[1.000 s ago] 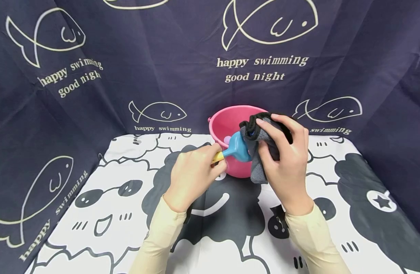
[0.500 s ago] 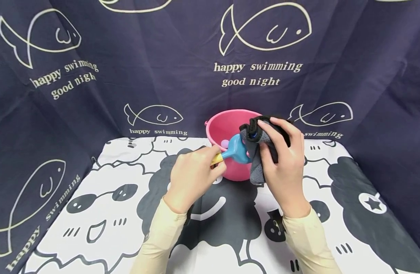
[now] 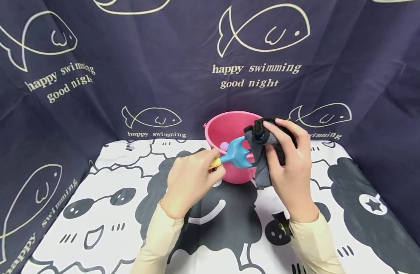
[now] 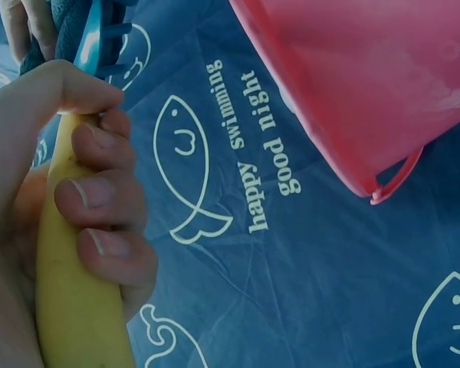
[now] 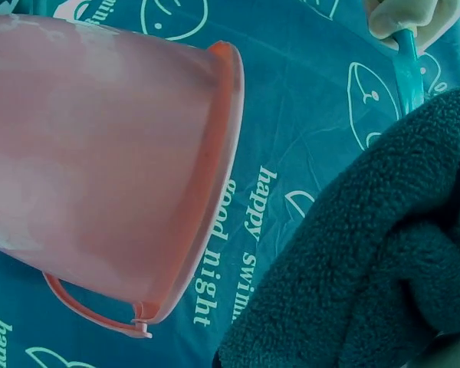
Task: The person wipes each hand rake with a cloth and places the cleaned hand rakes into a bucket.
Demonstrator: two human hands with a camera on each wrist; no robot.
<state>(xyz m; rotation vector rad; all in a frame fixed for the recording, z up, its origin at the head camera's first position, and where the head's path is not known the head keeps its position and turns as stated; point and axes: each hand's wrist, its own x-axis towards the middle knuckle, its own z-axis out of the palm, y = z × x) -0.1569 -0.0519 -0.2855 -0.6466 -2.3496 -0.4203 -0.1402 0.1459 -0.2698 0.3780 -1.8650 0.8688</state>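
Observation:
My left hand [image 3: 193,179] grips the yellow handle of a toy sand rake [image 3: 238,154]. Its blue head with prongs points right, toward my other hand. In the left wrist view the fingers wrap around the yellow handle [image 4: 77,253]. My right hand [image 3: 290,163] holds a bunched grey cloth [image 3: 262,167] with black edging, right at the prong tips. The cloth [image 5: 368,253] fills the lower right of the right wrist view and covers the rake's far end there. Behind both, a pink bucket [image 3: 218,129] stands upright, partly hidden by the rake and cloth.
A small lilac ball [image 3: 224,146] shows inside the bucket. A white sheet [image 3: 104,182] with cartoon sheep covers the table. Dark blue fabric [image 3: 182,68] with fish prints hangs at the back and on both sides.
My right hand and the cloth have shifted right, off the rake head, so its prongs now show. The rake has turned slightly in my left hand's grip. The head view has tilted a little.

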